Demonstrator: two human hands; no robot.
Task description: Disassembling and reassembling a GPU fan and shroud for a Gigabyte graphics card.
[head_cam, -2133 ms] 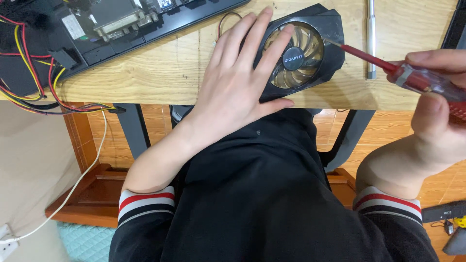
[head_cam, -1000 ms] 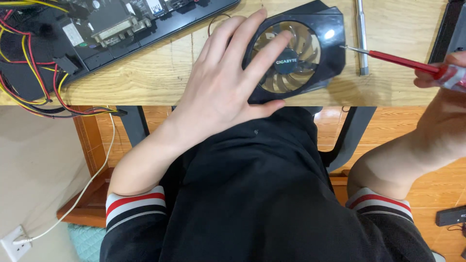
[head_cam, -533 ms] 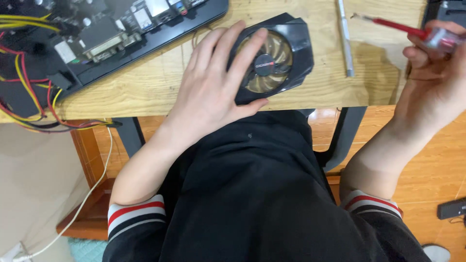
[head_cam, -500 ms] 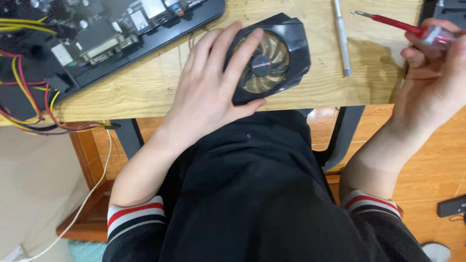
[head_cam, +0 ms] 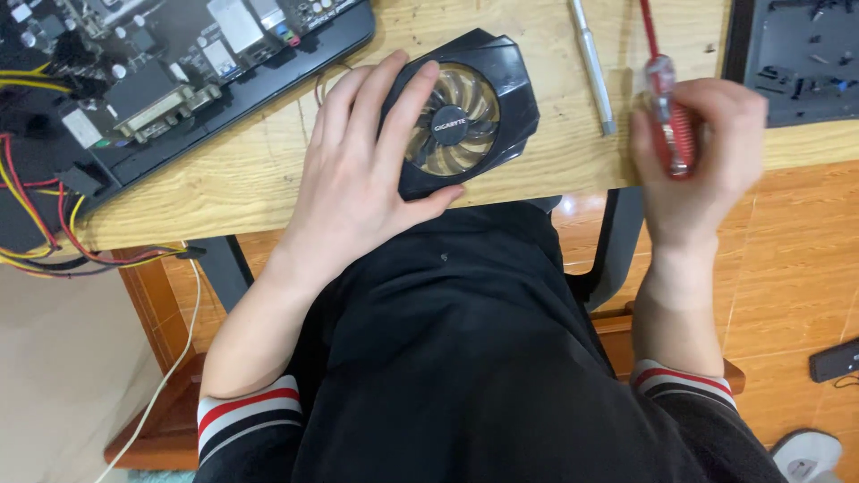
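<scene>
Overhead, from the head camera, a light wooden surface (head_cam: 268, 170) fills the top of the frame, its near edge running above the person's black-clad lap. On it, near that edge, lies a black cooling fan unit (head_cam: 465, 112) with translucent amber blades. The left hand (head_cam: 358, 179) lies flat and spread over the fan's left side, fingers open, pressing rather than gripping. The right hand (head_cam: 693, 152) is closed around the red handle of a screwdriver (head_cam: 667, 98), held over the surface's right edge, its shaft pointing away. A silver pen-like tool (head_cam: 591, 63) lies between fan and screwdriver. A motherboard (head_cam: 161, 63) with coloured wires (head_cam: 36, 206) sits at left. Below, orange floor tiles (head_cam: 796, 268) show.
</scene>
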